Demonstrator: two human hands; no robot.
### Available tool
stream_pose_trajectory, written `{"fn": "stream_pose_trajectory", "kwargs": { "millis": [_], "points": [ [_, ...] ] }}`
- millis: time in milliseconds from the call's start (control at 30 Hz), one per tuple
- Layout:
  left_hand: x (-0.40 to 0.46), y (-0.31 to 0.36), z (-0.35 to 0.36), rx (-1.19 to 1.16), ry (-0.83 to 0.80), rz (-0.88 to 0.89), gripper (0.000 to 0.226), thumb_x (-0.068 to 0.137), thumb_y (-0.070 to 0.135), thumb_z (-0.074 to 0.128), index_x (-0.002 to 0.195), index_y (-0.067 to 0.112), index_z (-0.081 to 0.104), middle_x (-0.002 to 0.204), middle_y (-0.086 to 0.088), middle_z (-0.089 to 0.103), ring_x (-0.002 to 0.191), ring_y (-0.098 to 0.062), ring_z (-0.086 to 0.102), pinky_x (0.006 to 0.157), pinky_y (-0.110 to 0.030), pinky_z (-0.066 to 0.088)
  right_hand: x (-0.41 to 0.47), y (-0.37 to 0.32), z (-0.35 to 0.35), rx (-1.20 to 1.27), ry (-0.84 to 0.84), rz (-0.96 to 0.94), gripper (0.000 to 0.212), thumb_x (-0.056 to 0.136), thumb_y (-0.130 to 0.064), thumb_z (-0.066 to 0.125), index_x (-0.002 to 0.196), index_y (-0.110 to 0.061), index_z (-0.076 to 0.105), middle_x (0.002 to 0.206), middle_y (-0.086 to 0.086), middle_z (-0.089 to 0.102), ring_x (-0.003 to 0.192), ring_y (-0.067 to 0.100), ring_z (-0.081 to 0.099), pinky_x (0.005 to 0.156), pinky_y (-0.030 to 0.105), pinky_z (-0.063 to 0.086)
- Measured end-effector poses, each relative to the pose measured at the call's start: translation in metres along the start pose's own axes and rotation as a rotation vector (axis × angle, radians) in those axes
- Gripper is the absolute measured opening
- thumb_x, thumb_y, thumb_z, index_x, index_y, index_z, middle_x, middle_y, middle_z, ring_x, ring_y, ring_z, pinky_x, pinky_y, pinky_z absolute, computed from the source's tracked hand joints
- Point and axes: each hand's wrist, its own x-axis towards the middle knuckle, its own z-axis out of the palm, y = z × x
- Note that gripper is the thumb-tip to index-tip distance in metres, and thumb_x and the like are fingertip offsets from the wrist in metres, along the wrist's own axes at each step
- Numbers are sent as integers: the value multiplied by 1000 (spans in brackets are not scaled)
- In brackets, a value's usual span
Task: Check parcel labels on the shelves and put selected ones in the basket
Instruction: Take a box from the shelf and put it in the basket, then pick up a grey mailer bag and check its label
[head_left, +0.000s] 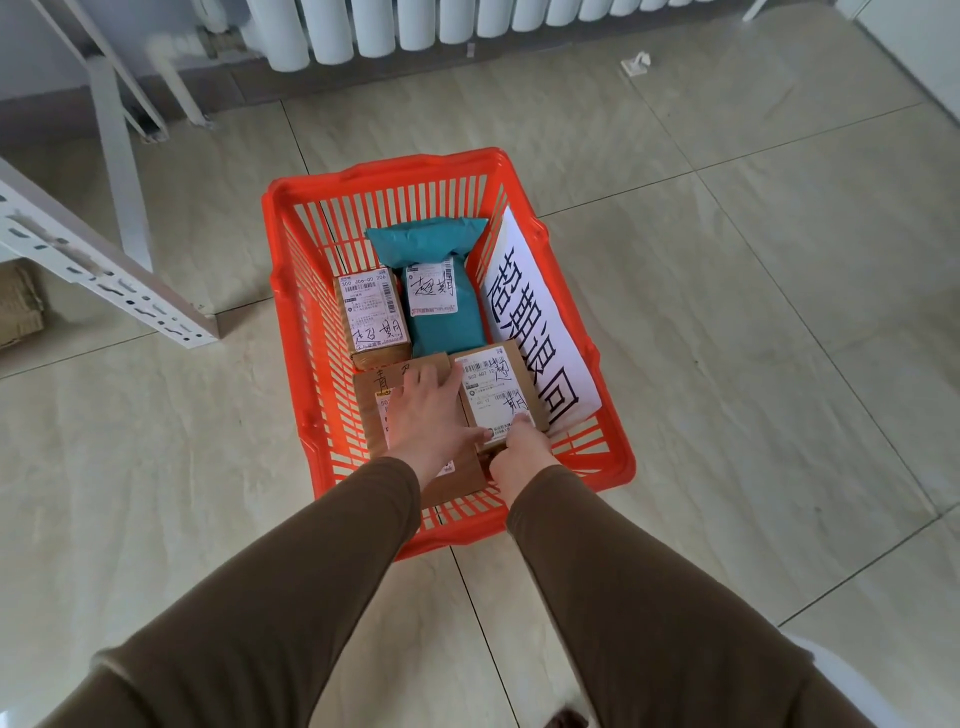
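An orange plastic basket (291, 291) stands on the tiled floor. Inside lie a teal mailer bag (436, 249), a small cardboard box (371, 317) at the left, a flat cardboard parcel (371, 395) at the front left, and a labelled cardboard box (501, 392) at the front right. Both my hands hold that front right box: my left hand (434, 415) grips its left side and near corner, resting over the flat parcel, and my right hand (522, 449) pinches its near edge. A white paper sign (535, 332) with large black characters leans on the basket's right wall.
A white metal shelf frame (104, 270) juts in at the left, with its legs (117, 156) behind and a cardboard box (18, 306) under it. A white radiator (415, 26) runs along the far wall. A scrap of paper (636, 63) lies on the floor.
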Motion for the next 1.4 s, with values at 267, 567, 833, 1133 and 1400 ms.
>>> {"fn": "stream_pose_trajectory", "kwargs": {
  "millis": [267,567,833,1133,1400],
  "points": [
    [-3,-3,9,-41,70,-23,107,77,75,71,163,33,24,149,-10,38,142,-31,34,115,-46,36,-7,-5,-1,-109,-22,-20,47,111,-25,37,155,-7,34,157,13,45,76,12,54,67,27,49],
    [-43,-1,-40,-142,-1,-59,97,86,71,65,163,31,23,152,-13,40,144,-33,36,115,-50,39,-80,-26,-9,-258,60,26,51,106,-43,50,145,-10,50,137,15,63,119,32,63,84,34,56],
    [-134,-7,-194,-259,1,-128,92,90,64,65,164,32,20,156,-6,36,144,-29,36,113,-48,41,-251,-80,3,-373,-14,-118,37,105,-33,53,134,-10,55,122,11,68,95,22,68,56,28,50],
    [-267,6,-438,-442,151,-191,83,95,51,67,163,30,24,155,-9,39,147,-30,35,116,-52,39,-477,-170,49,-687,-251,-470,76,78,-74,55,140,-31,52,134,0,68,118,25,68,99,53,56],
    [-409,-55,-627,-600,421,-232,79,94,44,72,160,26,33,147,-13,48,136,-33,45,116,-49,39,-751,-207,123,-982,-589,-832,45,101,-33,62,141,-13,56,142,2,60,130,15,57,89,19,40]
  ]
}}
